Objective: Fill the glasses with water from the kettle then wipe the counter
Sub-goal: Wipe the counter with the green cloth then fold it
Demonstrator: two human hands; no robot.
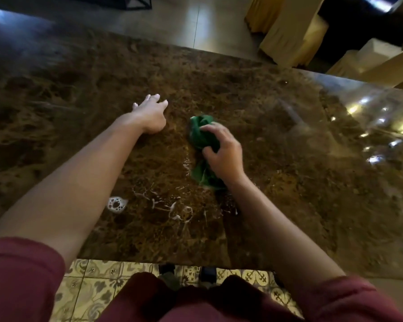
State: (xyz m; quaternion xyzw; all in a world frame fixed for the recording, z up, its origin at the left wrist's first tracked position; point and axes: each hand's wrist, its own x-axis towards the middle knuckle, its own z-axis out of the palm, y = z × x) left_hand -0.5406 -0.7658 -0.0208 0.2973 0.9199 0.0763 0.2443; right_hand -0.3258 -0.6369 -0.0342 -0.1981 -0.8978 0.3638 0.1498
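Note:
A bunched green cloth (pixel 201 135) lies on the brown marble counter (pixel 289 182), and my right hand (pixel 223 152) is shut on it near the middle of the counter. My left hand (pixel 151 115) rests flat on the counter to the left of the cloth, fingers apart, holding nothing. White foamy streaks (pixel 163 203) and a small foam blob (pixel 116 204) sit on the counter nearer to me, below the cloth. No kettle or glasses are in view.
The counter's near edge runs just above a patterned tile floor (pixel 98 282). Beyond its far edge are pale floor tiles and cloth-covered furniture (pixel 293 36) at the upper right. Light reflections (pixel 382 126) shine on the counter's right side.

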